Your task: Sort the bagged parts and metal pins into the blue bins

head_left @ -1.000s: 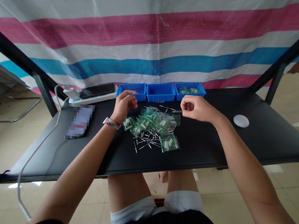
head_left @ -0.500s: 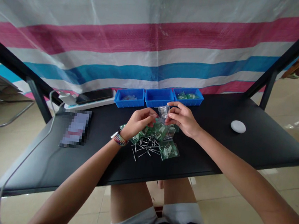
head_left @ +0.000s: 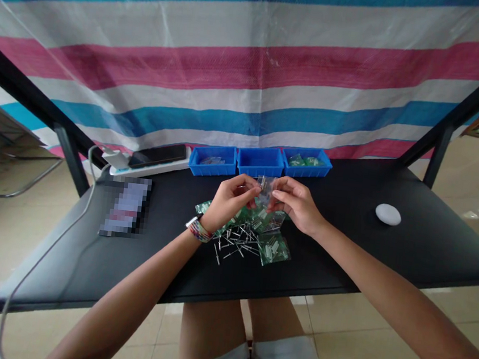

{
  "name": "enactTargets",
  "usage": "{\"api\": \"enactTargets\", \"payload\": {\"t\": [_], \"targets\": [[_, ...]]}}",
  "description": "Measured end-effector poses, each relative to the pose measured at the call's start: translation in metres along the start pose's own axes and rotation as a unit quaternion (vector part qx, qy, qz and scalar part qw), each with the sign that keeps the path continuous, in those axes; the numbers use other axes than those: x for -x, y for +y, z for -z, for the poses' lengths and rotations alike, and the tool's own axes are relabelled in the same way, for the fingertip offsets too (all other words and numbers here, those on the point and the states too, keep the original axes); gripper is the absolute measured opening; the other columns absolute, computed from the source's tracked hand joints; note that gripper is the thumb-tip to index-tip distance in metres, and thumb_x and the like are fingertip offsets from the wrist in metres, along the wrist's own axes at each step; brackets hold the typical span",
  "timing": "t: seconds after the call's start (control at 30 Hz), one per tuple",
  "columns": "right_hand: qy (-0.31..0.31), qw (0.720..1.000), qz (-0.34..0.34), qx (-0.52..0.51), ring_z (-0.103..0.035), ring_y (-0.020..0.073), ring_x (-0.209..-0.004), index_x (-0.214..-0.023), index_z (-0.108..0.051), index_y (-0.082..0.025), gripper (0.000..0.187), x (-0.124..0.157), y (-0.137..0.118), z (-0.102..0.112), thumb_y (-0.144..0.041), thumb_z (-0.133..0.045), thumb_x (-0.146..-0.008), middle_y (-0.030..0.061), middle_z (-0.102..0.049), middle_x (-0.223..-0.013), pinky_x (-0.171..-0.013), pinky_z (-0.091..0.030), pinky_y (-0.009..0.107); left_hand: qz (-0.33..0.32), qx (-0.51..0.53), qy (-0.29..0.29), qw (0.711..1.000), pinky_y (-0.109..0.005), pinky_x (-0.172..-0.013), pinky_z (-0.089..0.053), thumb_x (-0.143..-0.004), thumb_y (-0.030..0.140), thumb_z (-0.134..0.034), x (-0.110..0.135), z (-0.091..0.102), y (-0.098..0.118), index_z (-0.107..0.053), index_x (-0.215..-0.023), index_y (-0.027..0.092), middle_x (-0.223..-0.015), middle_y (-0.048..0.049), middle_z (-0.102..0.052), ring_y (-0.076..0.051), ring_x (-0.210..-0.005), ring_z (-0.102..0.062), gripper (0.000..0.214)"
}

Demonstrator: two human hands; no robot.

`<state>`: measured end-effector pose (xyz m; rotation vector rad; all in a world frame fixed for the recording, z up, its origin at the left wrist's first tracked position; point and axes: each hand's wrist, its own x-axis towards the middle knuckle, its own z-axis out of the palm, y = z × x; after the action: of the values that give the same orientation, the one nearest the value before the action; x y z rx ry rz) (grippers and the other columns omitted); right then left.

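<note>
My left hand (head_left: 231,200) and my right hand (head_left: 294,202) meet above the middle of a black table (head_left: 343,253). Both pinch a small clear plastic bag (head_left: 266,187) held between them. Right below the hands lies a heap of green plastic bags (head_left: 273,247) holding small white parts. Several loose metal pins (head_left: 235,246) are scattered beside that heap. A striped band sits on my left wrist.
Three blue bins (head_left: 260,162) stand in a row at the table's back edge; the right one holds green bags. A phone on a white power strip (head_left: 156,156) lies back left, a blurred flat item (head_left: 125,207) near it, a white round puck (head_left: 387,214) at right.
My hands were apart a second ago, the left near the left bin. They came together over the heap and took up a clear bag, which they still hold, now slightly lower.
</note>
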<state>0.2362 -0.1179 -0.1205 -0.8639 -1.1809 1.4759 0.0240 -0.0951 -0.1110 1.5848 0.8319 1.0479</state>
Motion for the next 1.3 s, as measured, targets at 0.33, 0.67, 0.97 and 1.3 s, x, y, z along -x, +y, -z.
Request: {"api": "enactTargets", "payload": {"t": [0.33, 0.67, 0.97, 1.3], "targets": [[0.037, 0.992, 0.082, 0.085, -0.07, 0.0163, -0.059, -0.094, -0.072, -0.021, 0.03, -0.0025, 0.001, -0.0058, -0.046, -0.085, -0.084, -0.0001, -0.071, -0.08, -0.058, -0.061, 0.032, -0.01, 0.006, -0.01, 1.0, -0.022, -0.058, -0.054, -0.09, 0.043, -0.082, 0.0029, 0.0002, -0.0024, -0.067, -0.091, 0.017, -0.069, 0.0012, -0.066, -0.011, -0.059, -0.064, 0.03], [0.017, 0.987, 0.097, 0.127, -0.068, 0.015, -0.061, -0.097, -0.074, -0.02, 0.027, 0.001, -0.0013, -0.0071, -0.044, -0.082, -0.089, 0.0021, -0.073, -0.086, -0.059, -0.058, 0.031, -0.001, -0.012, -0.036, 0.999, -0.02, -0.056, -0.052, -0.091, 0.042, -0.08, 0.0048, 0.0003, 0.0024, -0.073, -0.097, 0.015, -0.075, -0.0011, -0.07, -0.01, -0.06, -0.063, 0.029], [0.012, 0.984, 0.104, 0.142, -0.068, 0.015, -0.061, -0.096, -0.076, -0.018, 0.029, 0.0008, -0.0017, -0.0077, -0.044, -0.084, -0.086, 0.0037, -0.075, -0.087, -0.058, -0.058, 0.031, -0.01, 0.004, -0.044, 0.999, -0.021, -0.057, -0.052, -0.089, 0.045, -0.082, 0.0056, -0.002, 0.0008, -0.07, -0.089, 0.015, -0.073, -0.0009, -0.067, -0.011, -0.06, -0.063, 0.032], [0.036, 0.984, 0.115, 0.128, -0.067, 0.0149, -0.059, -0.094, -0.077, -0.019, 0.029, 0.0007, -0.0015, -0.0071, -0.046, -0.085, -0.085, 0.0024, -0.075, -0.085, -0.058, -0.054, 0.031, 0.0, 0.024, -0.04, 0.999, -0.021, -0.056, -0.052, -0.087, 0.039, -0.084, 0.0059, -0.0028, 0.0027, -0.069, -0.096, 0.016, -0.076, 0.0004, -0.064, -0.01, -0.06, -0.06, 0.029]]}}
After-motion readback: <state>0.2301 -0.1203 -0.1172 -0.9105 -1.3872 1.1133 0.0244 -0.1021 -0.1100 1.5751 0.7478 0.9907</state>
